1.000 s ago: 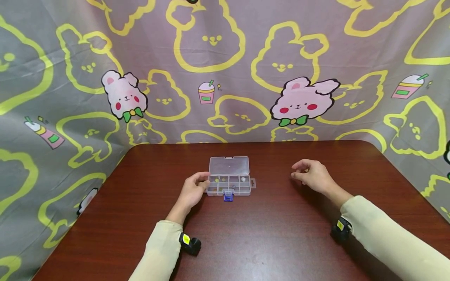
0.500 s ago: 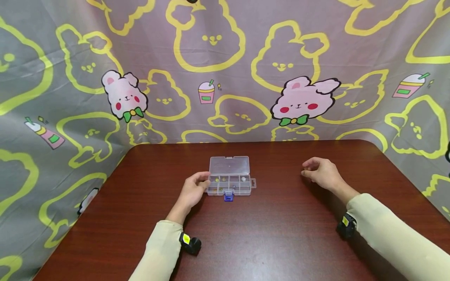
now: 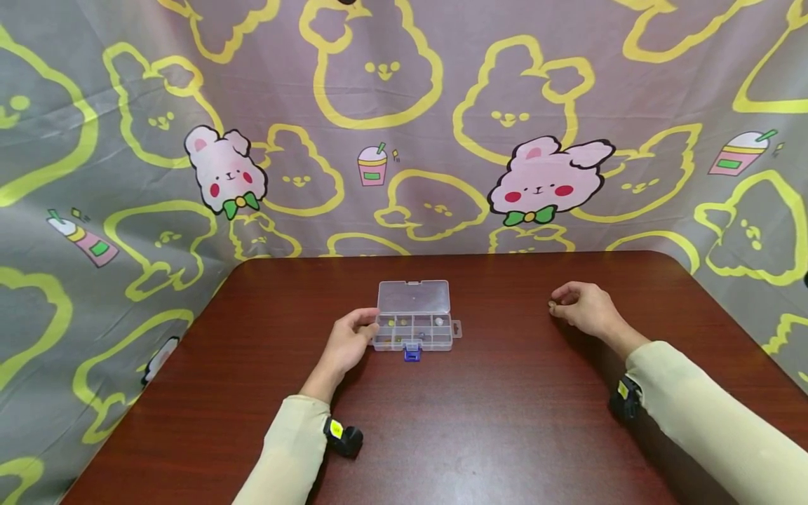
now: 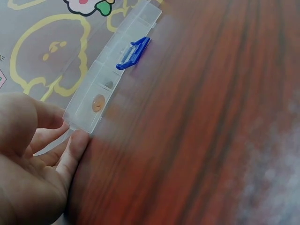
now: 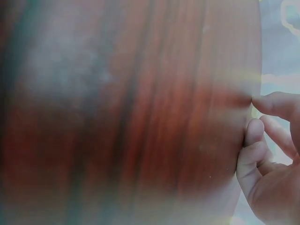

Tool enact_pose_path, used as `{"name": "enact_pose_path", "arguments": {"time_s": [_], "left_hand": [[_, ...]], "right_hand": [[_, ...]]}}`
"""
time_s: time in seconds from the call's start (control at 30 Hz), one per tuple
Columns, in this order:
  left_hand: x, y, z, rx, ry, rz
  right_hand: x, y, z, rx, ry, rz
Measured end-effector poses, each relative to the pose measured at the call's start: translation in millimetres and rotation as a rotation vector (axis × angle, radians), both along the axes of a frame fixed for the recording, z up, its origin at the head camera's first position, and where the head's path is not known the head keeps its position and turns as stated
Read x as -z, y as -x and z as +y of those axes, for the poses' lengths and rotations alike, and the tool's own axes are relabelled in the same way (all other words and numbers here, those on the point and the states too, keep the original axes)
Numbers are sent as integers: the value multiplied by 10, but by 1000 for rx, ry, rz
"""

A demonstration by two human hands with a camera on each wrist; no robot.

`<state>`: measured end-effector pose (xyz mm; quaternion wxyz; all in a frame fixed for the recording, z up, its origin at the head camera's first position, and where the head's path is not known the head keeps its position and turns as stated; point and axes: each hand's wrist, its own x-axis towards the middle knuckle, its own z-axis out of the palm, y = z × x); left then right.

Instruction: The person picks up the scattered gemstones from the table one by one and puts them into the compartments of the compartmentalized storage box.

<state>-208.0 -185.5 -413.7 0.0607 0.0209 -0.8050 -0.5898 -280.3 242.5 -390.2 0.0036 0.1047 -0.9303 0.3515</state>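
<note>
A clear plastic compartment box [image 3: 413, 331] stands on the table with its lid [image 3: 413, 297] raised at the back. Its blue latch [image 3: 412, 353] hangs at the front. Several small round pieces, yellowish and white, lie in its compartments; an orange-brown piece [image 4: 98, 103] shows through the wall in the left wrist view. My left hand [image 3: 346, 341] grips the box's left end, thumb in front and fingers behind. Far to the right, my right hand [image 3: 586, 311] is low over the table. Between its thumb and fingertips it pinches a tiny tan piece [image 3: 552, 304], too small to identify.
The brown wooden table [image 3: 492, 414] has rounded far corners. A grey curtain [image 3: 435, 147] with yellow outlines and rabbit pictures hangs behind and beside it. A hanging tab [image 3: 457, 328] sticks out from the box's right end.
My right hand has moved to the right, away from the box, and the tiny tan piece now shows at its fingertips. My left hand and the box have stayed in place.
</note>
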Motion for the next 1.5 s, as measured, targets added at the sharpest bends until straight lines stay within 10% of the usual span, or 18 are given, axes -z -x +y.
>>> {"name": "enact_pose_path", "arguments": {"time_s": [1.5], "left_hand": [[-2,-6,12,-9,-2,4]], "right_hand": [[-17,55,6,-21,-31,-50]]}}
